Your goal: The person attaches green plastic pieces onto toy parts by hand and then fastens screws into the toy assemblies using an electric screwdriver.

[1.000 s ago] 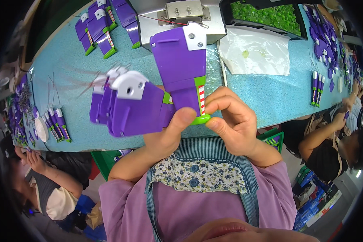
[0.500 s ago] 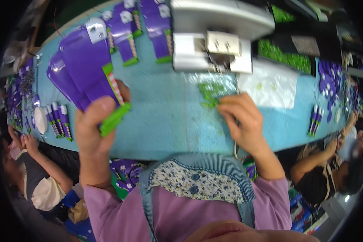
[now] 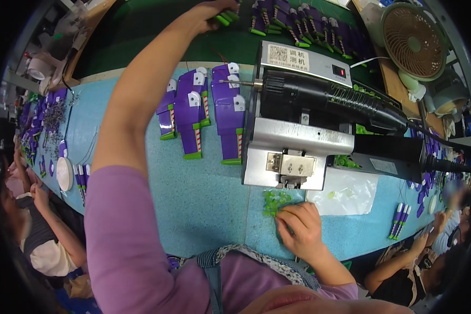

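My left hand (image 3: 213, 14) reaches to the far side, over the dark green surface. Its fingers are closed around purple plastic parts with green ends (image 3: 226, 19), partly cut off by the picture's top edge. On the blue table, my right hand (image 3: 302, 230) rests with curled fingers beside a small heap of green plastic pieces (image 3: 273, 203). Whatever its fingertips pinch, if anything, is hidden. Purple parts with white tops and green ends (image 3: 225, 118) lie in overlapping stacks left of the metal machine (image 3: 288, 133).
A black electric screwdriver (image 3: 319, 99) lies across the machine. A white plastic bag (image 3: 348, 193) is right of my right hand. More purple parts (image 3: 303, 23) line the dark green belt (image 3: 157, 31). A fan (image 3: 413, 42) stands at the far right. Other people sit at both sides.
My left hand has carried the purple parts from the near left to the far dark green surface. My right hand stays by the green pieces. The view has tilted farther out.
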Motion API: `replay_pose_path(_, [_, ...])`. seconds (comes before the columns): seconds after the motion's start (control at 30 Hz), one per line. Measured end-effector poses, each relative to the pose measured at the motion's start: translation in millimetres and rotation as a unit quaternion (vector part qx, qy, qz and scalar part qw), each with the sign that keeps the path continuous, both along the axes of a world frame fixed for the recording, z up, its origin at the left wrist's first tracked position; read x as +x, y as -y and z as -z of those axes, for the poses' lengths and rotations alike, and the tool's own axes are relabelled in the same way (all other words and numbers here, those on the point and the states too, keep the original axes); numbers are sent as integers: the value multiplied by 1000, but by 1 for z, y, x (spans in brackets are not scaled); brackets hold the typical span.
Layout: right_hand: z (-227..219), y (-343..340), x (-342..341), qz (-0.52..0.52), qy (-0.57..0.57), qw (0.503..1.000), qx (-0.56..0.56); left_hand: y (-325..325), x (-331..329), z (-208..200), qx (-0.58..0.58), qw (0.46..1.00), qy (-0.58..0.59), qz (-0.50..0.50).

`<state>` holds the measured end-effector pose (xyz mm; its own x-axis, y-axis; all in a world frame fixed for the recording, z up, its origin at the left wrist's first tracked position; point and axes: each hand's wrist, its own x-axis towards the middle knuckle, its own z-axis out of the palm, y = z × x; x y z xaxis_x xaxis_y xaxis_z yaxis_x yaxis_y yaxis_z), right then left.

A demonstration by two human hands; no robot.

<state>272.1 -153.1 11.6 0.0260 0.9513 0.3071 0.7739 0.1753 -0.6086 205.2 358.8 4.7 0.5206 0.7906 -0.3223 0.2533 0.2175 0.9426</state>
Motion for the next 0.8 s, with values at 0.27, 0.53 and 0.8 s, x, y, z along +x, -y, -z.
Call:
replay_pose_path(0.27, [-5,2,5,82,-123,989,8,9,-16,-20,300,831,-468,-15])
replay_pose_path(0.53, [-4,14,9,137,-221,965,20,239,-124,-58,456,808,-373,-8])
replay_pose_path(0.8, [-3,26,4,117,-385,915,-13,316,-142,5,284,916,-222,-178])
